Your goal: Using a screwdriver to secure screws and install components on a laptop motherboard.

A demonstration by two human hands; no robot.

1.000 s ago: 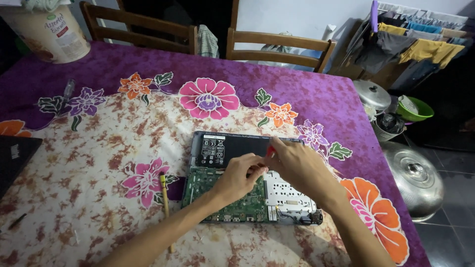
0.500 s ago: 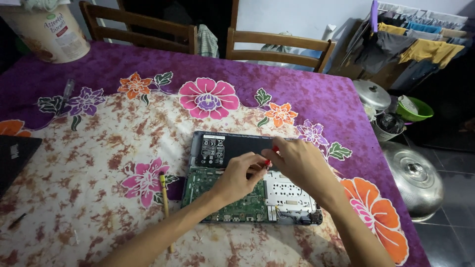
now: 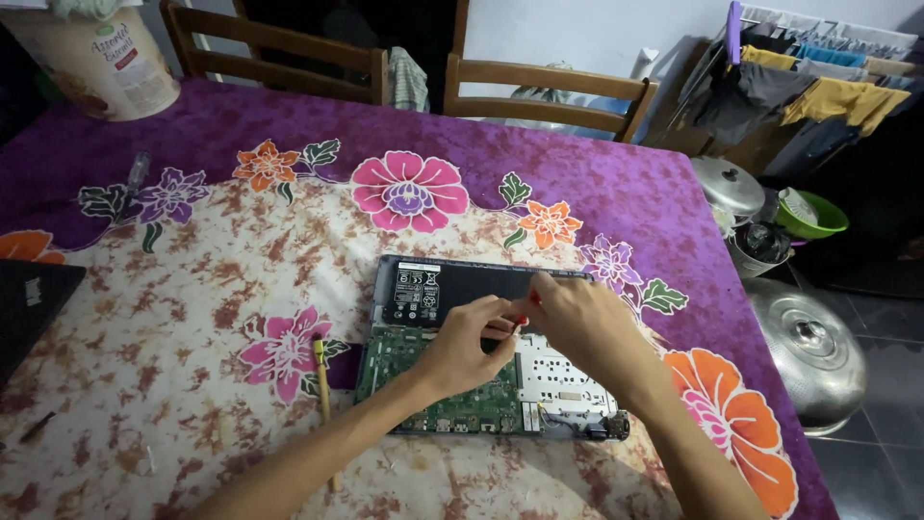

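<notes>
**Both hands pinch a small red part over an opened laptop**

Head view: An opened laptop (image 3: 486, 371), its bottom cover off, lies on the flowered purple tablecloth (image 3: 597, 154) near the table's right edge, black battery (image 3: 462, 286) at the far side, green circuit board (image 3: 433, 385) nearer the person. The risk, as I judge it: the tiny red-tipped piece (image 3: 521, 319) could slip from the fingertips and drop among the board's parts, or a hard tug could strain a connector. The left hand (image 3: 462, 351) reaches in from below, fingers curled, thumb and forefinger pressed together on the red piece. The right hand (image 3: 577, 323) arches over from the right, fingertips meeting the same spot in a pinch. A yellow-handled tool (image 3: 322, 395) lies just left of the laptop.
</notes>
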